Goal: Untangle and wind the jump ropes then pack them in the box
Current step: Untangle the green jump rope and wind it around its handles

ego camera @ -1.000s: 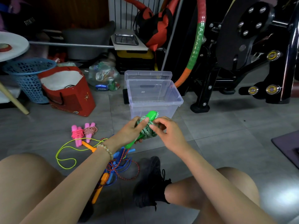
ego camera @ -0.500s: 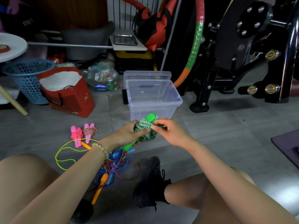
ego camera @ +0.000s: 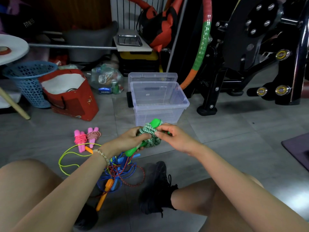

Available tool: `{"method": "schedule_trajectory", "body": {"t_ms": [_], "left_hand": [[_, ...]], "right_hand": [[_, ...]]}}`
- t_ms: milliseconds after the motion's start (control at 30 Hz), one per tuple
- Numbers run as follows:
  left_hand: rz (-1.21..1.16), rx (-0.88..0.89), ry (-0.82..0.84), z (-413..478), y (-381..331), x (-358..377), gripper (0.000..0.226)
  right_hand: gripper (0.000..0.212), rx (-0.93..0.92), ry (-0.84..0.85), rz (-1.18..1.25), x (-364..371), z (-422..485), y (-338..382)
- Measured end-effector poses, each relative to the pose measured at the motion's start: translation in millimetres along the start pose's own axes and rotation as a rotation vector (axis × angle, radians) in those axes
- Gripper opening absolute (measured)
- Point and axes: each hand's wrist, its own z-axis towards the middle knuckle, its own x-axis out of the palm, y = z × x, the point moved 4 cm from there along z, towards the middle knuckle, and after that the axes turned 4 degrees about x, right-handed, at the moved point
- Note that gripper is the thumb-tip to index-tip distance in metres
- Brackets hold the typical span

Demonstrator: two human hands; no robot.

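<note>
A green jump rope (ego camera: 150,134), its green-white cord wound around the green handles, is held in front of me just short of the clear plastic box (ego camera: 184,102). My left hand (ego camera: 128,139) grips the wound bundle and handles from the left. My right hand (ego camera: 173,137) pinches the cord at the bundle's right side. Two wound pink jump ropes (ego camera: 87,137) lie on the floor to the left. A tangle of blue, red and yellow ropes with orange handles (ego camera: 120,173) lies below my left wrist.
The box's lid (ego camera: 153,76) stands behind the box. A red bag (ego camera: 73,97) and a blue basket (ego camera: 27,81) sit at the left. Black gym equipment (ego camera: 250,56) stands at the right. My knees and a black shoe (ego camera: 158,186) are in the foreground.
The green bundle has shifted slightly left and lower. My right hand's fingers have moved along the cord on the bundle while my left hand keeps its grip.
</note>
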Motion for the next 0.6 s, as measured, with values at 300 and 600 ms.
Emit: {"method": "schedule_trajectory", "body": {"t_ms": [300, 600], "left_hand": [[-0.127, 0.027, -0.149, 3, 4, 11, 0.071], [-0.327, 0.070, -0.446, 4, -8, 33, 0.043]], "right_hand": [[0.021, -0.084, -0.312, -0.065, 7, -11, 0], [0.021, -0.120, -0.703, 0.114, 13, -19, 10]]}}
